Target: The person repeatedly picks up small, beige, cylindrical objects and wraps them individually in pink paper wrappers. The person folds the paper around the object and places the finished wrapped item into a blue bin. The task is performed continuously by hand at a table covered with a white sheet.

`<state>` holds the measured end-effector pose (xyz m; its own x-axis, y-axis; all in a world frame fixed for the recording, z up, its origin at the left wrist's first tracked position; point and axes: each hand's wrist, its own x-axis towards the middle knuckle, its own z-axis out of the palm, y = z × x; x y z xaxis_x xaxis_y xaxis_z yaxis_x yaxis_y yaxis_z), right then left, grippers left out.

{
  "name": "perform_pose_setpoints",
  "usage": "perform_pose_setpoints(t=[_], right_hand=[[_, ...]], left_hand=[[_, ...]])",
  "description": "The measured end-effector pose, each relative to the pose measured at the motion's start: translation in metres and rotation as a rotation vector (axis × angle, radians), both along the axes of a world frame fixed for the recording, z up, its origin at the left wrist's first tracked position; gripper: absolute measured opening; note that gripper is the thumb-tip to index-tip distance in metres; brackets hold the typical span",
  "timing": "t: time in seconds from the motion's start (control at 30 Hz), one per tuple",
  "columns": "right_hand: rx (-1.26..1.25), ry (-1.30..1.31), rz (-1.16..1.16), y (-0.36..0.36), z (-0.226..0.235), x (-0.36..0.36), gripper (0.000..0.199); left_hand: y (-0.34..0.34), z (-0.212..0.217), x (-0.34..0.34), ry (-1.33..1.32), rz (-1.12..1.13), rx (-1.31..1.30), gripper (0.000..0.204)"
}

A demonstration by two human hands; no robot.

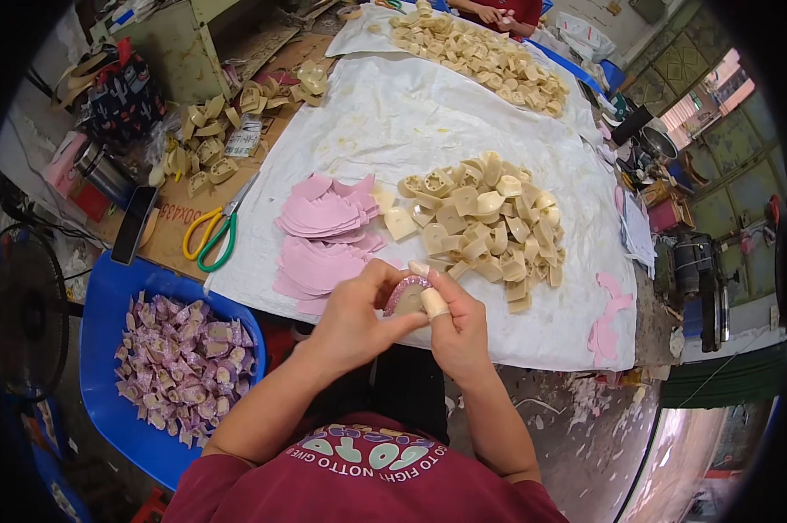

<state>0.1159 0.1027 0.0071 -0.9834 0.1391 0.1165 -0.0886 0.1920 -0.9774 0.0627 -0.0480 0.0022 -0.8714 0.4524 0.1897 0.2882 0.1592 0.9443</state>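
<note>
Both hands, left hand (352, 312) and right hand (457, 327), grip closed on one glittery pink piece (406, 295), just below the beige heap (481, 222).

Both hands, left hand (354, 315) and right hand (457, 327), pinch a pink-covered heel piece (406, 295) above the white sheet (428, 131).

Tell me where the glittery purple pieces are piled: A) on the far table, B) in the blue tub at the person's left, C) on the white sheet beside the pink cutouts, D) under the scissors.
B: the glittery purple pieces fill the blue tub at lower left, off the white sheet.
</note>
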Motion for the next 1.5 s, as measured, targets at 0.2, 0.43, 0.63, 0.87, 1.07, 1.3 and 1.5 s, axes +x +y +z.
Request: perform_pose_setpoints(t=[0.2,0.43,0.63,0.87,1.07,1.3,1.5], right_hand=[[-0.142,-0.011,-0.096,0.001,0.002,0.002,0.024],[-0.505,-0.203,-0.031,-0.010,-0.007,0.011,0.036],[-0.096,0.028,-0.147,-0.023,-0.018,0.018,0.039],[-0.789,-0.346,0.100,-0.011,-0.016,0.016,0.042],[-1.168,-0.468,0.395,-0.009,-0.002,0.013,0.041],[-0.420,-0.055,0.036,0.007,0.002,0.011,0.028],[-0.420,0.135,0.072,0.001,-0.009,0.010,0.020]], left_hand=[[-0.007,0.006,-0.003,-0.141,0.004,0.259,0.038],[0.001,0.002,0.011,0.135,0.003,0.218,0.038],[-0.006,0.018,-0.004,0.233,-0.155,-0.031,0.028],[-0.004,0.029,0.011,-0.252,-0.173,0.110,0.034],[-0.015,0.009,-0.013,0.026,-0.348,0.367,0.023],[-0.024,0.004,-0.013,-0.159,-0.268,0.346,0.015],[-0.002,0.010,0.007,-0.445,-0.182,0.669,0.016]])
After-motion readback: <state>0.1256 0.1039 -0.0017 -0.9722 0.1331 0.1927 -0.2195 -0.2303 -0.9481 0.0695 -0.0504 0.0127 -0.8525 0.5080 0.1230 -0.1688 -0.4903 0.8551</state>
